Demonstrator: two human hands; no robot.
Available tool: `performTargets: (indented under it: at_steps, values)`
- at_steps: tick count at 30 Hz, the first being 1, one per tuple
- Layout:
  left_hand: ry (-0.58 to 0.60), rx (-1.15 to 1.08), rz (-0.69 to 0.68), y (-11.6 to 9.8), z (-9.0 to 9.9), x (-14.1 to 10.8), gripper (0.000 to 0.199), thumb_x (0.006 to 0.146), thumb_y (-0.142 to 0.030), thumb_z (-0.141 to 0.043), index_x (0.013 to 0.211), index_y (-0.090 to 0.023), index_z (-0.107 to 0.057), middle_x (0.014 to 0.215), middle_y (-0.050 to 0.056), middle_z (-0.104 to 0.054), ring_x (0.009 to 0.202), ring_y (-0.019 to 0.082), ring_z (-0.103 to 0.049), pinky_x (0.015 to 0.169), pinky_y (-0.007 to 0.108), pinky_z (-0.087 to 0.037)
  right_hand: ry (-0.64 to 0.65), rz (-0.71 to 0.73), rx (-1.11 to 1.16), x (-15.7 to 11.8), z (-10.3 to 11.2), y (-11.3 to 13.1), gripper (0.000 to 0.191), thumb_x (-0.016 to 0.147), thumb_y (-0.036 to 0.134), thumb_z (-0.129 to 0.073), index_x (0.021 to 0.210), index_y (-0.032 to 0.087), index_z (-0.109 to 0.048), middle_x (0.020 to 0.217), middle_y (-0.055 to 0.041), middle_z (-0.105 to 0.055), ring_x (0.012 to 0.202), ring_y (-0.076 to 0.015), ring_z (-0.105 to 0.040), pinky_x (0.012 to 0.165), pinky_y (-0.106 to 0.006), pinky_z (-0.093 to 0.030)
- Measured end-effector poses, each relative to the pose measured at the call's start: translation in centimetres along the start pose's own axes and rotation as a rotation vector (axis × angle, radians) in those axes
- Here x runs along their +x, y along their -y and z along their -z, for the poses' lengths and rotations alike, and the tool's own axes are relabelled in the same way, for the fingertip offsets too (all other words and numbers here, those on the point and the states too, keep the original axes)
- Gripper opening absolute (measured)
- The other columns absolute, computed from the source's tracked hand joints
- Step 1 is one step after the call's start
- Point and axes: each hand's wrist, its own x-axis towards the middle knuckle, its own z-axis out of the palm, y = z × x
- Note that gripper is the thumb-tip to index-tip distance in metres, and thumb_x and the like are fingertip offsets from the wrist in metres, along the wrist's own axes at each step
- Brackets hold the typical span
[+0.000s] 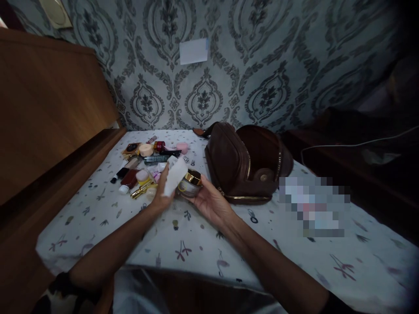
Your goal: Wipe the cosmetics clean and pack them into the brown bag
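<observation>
Jar [189,187], clasped in my right grip [212,199], best steadied from below; wipe [175,175], held in my left grip [163,195], best used flat, with light pressure

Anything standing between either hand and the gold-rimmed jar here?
Yes: the white cloth or tissue held in the left hand stands between that hand and the jar. Nothing visible separates the right hand from the jar it holds.

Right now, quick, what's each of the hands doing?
Left hand: holding a white tissue or cloth.
Right hand: holding a gold-topped jar.
</observation>
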Motion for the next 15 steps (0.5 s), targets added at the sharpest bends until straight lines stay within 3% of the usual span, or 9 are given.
performTargets:
  at_steps: [8,15]
  values:
    - [-0.014,-0.011,-0.051,-0.5,-0.5,1.7,0.040,0.082,-0.022,-0.051,0.119,-0.021,-0.063,0.107,0.006,-0.073,0.114,0.022,-0.061,0.106,0.039,-0.043,0.003,-0.060,0.074,0.2,0.3,0.6,0.022,0.088,0.024,-0.066,0.109,0.017,-0.066,0.100,-0.0068,-0.077,0.089,-0.0199,-0.073,0.077,-0.033,-0.062]
    - [0.022,0.105,0.008,-0.7,-0.1,1.3,0.033,0.075,-0.019,-0.051,0.101,-0.016,-0.071,0.100,0.006,-0.073,0.105,0.027,-0.063,0.103,0.044,-0.045,-0.103,-0.001,0.182,0.6,0.6,0.8,0.020,0.094,0.024,-0.059,0.112,0.019,-0.064,0.096,-0.0061,-0.076,0.088,-0.0183,-0.072,0.082,-0.035,-0.063]
